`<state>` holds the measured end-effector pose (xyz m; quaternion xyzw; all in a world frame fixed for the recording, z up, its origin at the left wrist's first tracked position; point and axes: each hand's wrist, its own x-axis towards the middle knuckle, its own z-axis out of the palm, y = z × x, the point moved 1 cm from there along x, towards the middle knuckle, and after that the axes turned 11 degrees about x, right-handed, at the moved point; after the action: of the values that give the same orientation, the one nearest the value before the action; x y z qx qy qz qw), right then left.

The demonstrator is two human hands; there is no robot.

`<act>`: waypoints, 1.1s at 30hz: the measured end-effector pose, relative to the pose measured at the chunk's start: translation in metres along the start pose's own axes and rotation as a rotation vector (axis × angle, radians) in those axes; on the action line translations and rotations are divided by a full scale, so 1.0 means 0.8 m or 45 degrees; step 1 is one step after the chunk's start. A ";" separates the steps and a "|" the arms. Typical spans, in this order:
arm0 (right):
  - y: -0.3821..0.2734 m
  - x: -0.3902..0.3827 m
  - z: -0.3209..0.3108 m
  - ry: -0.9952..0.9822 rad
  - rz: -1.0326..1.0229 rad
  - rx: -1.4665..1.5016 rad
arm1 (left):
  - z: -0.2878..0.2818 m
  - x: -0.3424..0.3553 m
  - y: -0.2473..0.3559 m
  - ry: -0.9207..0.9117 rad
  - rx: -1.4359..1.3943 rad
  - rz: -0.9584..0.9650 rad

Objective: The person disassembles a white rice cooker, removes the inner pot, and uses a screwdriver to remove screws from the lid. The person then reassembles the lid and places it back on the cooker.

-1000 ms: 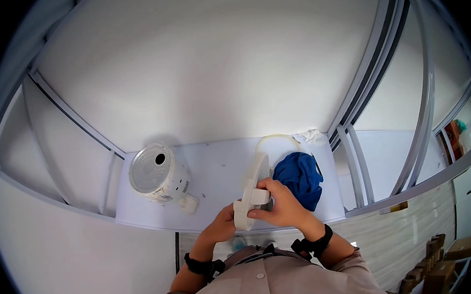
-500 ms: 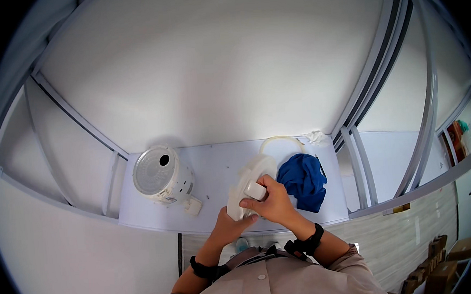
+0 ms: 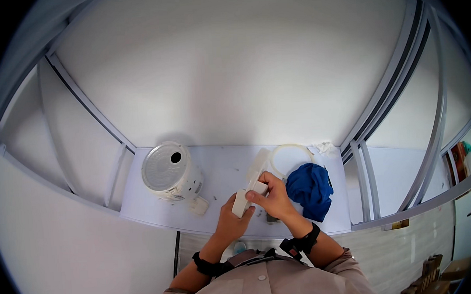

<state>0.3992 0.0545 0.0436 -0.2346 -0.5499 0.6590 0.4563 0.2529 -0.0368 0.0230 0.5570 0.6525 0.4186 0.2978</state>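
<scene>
Both my hands hold a white plastic lid-like part [image 3: 241,204] above the front of the table. It is tilted nearly edge-on, with a blocky raised piece and a paler thin section reaching away from me. My left hand [image 3: 230,221] grips its near left end. My right hand [image 3: 277,199] is closed on the blocky piece, thumb on the near side. Fingers hide part of it. To the right of my right hand lies a crumpled blue cloth [image 3: 309,188]. Partly covered by that hand, a small dark object [image 3: 272,218] sits on the table.
A white cylindrical container [image 3: 167,175] with a grey top and a dark round hole stands at left. Beside its base is a small white piece [image 3: 199,206]. A pale ring [image 3: 292,145] and white tissue [image 3: 326,149] lie at the back right. Metal frames [image 3: 364,177] flank the table [image 3: 223,169].
The lid-like part has turned from showing its broad face to nearly edge-on. Both hands still hold it. The whole view has shifted slightly.
</scene>
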 end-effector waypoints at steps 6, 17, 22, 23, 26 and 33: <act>0.007 -0.001 0.017 0.093 0.079 -0.062 | -0.008 0.001 -0.017 -0.013 -0.059 -0.031; 0.015 -0.002 -0.025 -0.204 0.020 -0.484 | -0.022 -0.006 -0.030 -0.051 -0.216 -0.121; 0.041 -0.006 -0.036 -0.146 -0.088 -0.567 | -0.014 -0.007 -0.040 -0.069 -0.256 -0.104; 0.046 -0.006 -0.036 -0.126 -0.185 -0.600 | -0.014 -0.007 -0.038 -0.049 -0.301 -0.120; 0.050 -0.007 -0.038 -0.087 -0.219 -0.491 | -0.017 -0.006 -0.038 -0.057 -0.422 -0.189; 0.083 -0.007 -0.036 0.118 -0.513 -0.718 | -0.014 -0.004 -0.038 -0.093 -0.578 -0.217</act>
<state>0.4025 0.0660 -0.0281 -0.2679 -0.7242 0.3666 0.5190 0.2293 -0.0434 0.0012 0.4335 0.5750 0.5076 0.4730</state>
